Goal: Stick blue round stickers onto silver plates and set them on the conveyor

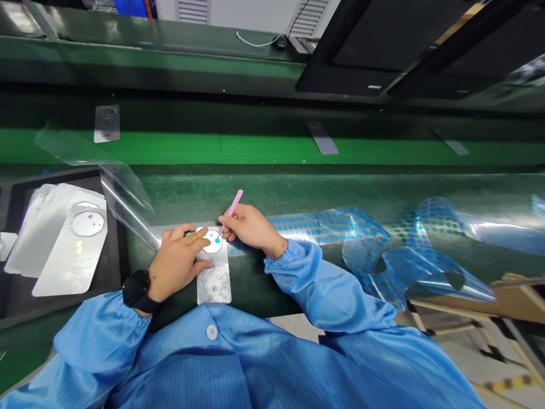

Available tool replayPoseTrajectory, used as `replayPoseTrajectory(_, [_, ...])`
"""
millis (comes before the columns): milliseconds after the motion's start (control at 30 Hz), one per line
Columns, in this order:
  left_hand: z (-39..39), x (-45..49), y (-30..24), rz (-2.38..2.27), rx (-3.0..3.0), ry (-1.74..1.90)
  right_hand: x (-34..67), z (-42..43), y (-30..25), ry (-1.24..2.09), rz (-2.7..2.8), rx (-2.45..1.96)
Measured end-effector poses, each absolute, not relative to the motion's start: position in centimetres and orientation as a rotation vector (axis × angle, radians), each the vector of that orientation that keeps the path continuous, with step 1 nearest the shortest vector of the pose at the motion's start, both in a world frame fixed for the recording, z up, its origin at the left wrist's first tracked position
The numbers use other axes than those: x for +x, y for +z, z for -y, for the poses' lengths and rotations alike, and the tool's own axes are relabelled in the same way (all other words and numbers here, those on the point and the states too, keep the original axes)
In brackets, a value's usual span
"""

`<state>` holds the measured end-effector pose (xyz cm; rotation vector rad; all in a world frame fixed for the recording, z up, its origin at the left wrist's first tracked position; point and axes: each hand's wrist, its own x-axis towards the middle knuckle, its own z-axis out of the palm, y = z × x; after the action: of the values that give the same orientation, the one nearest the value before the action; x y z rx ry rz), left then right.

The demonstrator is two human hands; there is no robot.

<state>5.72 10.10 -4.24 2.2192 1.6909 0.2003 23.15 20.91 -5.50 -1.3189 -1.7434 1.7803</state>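
With the silvery panel [214, 284] between the hands as the centre of the clock and twelve pointing away from the person, the left hand [176, 264] lies at nine. Its fingers are spread, gripping nothing, with the fingertips and thumb resting on the panel. The right hand [251, 227] sits at two, its fingers pinched together around a slim pink tool [234, 205]. The tool slants down from one o'clock, its tip at a blue dot [217, 240] on the panel's white octagonal patch [208, 249]. The panel lies flat on the dark green surface [264, 187], its patch end toward twelve.

Toward three, a strip of blue-dotted film [315, 224] runs out from beside the panel and ends in loose curls. At nine, a stack of similar panels [68, 250] lies fanned in a black tray [114, 261], with clear film [131, 196] curling over the tray's edge. Beyond, across twelve, a bright green strip [264, 149] carries three more panels, at half past ten, half past one and just past two.
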Motion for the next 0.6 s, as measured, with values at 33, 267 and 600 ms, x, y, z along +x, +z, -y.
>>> replayPoseTrajectory(33, [-10.11, 5.73, -4.22, -1.692, 2.217, 0.194, 23.11, -20.89, -5.4, 1.776, 1.753, -1.322])
replayPoseTrajectory(267, [-10.12, 5.71, -4.19, -1.694, 2.229, 0.199, 22.95, -20.8, -4.94, 1.74, 1.807, -1.339])
replayPoseTrajectory(600, [-10.18, 6.05, -3.62, -1.669, 2.275, 0.121, 23.01, -20.63, -5.02, 1.592, 1.954, -1.318])
